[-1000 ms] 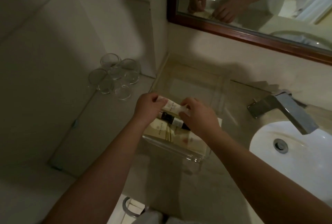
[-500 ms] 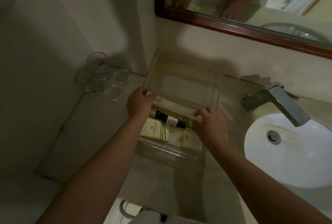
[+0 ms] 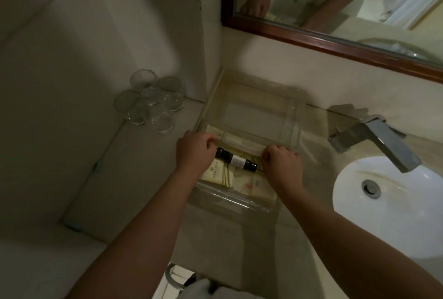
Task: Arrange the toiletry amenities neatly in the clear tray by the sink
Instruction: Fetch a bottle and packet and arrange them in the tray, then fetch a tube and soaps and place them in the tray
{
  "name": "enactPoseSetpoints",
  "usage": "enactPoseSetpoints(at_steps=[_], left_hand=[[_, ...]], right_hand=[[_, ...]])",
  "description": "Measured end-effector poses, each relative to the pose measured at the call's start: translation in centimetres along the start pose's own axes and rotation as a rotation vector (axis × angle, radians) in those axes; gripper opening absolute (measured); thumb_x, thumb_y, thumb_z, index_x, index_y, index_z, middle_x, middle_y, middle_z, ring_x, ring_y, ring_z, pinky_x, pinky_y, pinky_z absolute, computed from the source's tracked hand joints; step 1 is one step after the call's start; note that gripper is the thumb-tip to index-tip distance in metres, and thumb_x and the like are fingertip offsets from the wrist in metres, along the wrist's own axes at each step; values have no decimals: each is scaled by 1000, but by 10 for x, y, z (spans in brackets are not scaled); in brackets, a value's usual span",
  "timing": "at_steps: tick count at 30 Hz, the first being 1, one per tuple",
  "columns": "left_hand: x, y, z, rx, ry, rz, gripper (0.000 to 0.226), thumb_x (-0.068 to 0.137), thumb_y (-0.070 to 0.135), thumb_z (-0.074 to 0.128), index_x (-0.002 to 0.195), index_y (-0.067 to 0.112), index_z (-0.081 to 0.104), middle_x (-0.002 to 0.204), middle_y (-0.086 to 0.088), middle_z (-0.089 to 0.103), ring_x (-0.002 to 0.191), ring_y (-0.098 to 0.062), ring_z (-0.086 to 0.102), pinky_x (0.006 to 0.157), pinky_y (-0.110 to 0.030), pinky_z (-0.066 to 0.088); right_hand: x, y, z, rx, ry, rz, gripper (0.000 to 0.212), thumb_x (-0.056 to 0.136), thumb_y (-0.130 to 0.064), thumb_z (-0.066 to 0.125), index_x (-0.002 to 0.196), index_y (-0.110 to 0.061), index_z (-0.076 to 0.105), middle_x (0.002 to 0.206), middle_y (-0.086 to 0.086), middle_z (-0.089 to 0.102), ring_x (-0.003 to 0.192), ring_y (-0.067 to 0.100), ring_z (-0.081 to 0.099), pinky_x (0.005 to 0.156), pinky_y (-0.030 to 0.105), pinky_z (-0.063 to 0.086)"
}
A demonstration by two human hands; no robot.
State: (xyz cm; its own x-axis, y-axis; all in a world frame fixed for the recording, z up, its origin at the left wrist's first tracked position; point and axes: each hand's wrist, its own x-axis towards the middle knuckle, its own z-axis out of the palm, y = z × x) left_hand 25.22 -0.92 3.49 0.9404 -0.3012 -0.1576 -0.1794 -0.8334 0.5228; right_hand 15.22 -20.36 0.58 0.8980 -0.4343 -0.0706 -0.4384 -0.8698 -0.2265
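Both hands work inside the clear tray (image 3: 291, 116), which sits on the worktop (image 3: 148, 179) between a cluster of glasses (image 3: 151, 104) and the sink (image 3: 388, 205). The left hand (image 3: 195, 151) and right hand (image 3: 281, 163) each pinch one end of a long pale packet (image 3: 236, 141), laying it flat across the tray's middle. Just nearer the person lies a small dark bottle (image 3: 236, 161) on its side, and beneath it cream sachets (image 3: 218, 174) against the near wall. The packet looks light and thin, probably soft wrapping over something stiff, though the dim light makes that hard to confirm; end-to-end fingertip holds keep it straight. The bottle is round and may roll, so it is best taken around its labelled middle. The tray's far half is bare
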Motion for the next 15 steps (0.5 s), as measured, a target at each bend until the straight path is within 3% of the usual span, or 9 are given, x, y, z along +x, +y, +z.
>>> enactPoseSetpoints(at_steps=[6,10,15], left_hand=[[-5,10,-6,37,-1,15,37,91,22,48,125,25,63,116,-9,64,110,-29,49,95,-40,41],[-13,15,-7,17,68,-37,33,90,20,50,120,21,64,113,-11,63,109,-31,49,93,-43,44],[-33,50,11,8,118,101,29,85,19,54,111,17,66,108,-6,68,103,-29,55,84,-40,48]], right_hand=[[5,-7,-6,30,25,7,15,92,-25,54,92,-25,68,89,2,69,81,26,62,68,31,33],[-4,0,-13,82,32,10,19,91,-28,58,108,-25,66,103,-1,67,93,21,61,76,34,47],[-46,49,-33,137,129,50,18,84,-29,62,102,-24,66,98,0,69,87,24,64,75,34,50]])
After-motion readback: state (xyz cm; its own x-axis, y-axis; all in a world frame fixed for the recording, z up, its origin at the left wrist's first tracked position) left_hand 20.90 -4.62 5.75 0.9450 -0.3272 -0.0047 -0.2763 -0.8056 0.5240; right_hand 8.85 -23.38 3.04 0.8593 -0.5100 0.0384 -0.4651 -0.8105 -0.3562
